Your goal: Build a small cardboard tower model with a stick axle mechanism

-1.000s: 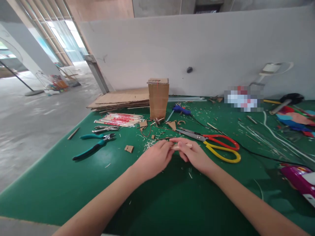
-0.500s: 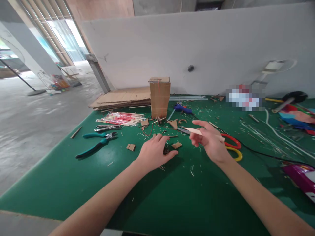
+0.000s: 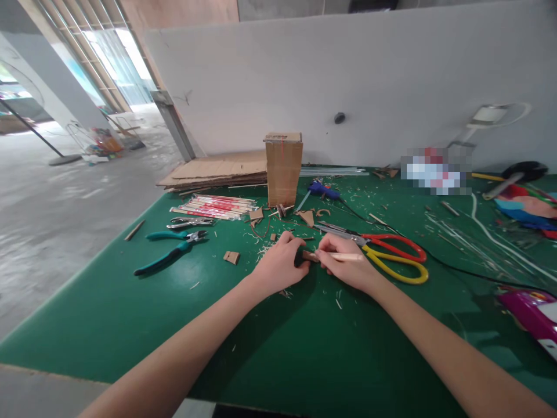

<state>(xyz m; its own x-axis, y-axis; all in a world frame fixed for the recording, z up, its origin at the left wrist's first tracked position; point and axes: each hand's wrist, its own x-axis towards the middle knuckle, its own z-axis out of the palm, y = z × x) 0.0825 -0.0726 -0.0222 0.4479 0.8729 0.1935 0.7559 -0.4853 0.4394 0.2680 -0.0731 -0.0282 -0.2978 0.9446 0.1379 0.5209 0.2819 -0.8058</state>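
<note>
My left hand point(image 3: 281, 266) rests on the table with its fingers curled, thumb and forefinger closed about a small cardboard piece point(image 3: 310, 255). A dark gap shows between that thumb and finger; what lies inside is hard to make out. Held in a writing grip by my right hand point(image 3: 343, 264) is a pale wooden pencil point(image 3: 346, 256), its tip down at the cardboard piece. Scissors point(image 3: 391, 249) with red and yellow handles lie just beyond the right hand. Left of my left hand lies another cardboard scrap point(image 3: 232, 257).
An upright cardboard box point(image 3: 284, 174) stands at the back beside stacked cardboard sheets point(image 3: 221, 168). Teal-handled cutters point(image 3: 174, 252), wrapped sticks point(image 3: 215, 207) and a blue glue gun point(image 3: 324, 190) lie around. A black cord point(image 3: 461, 274) crosses the right side of the green table point(image 3: 174, 325).
My right hand has come down and left, bringing the pencil onto the cardboard piece. My left hand has shifted slightly and closed its thumb toward the forefinger. The scissors are now more exposed.
</note>
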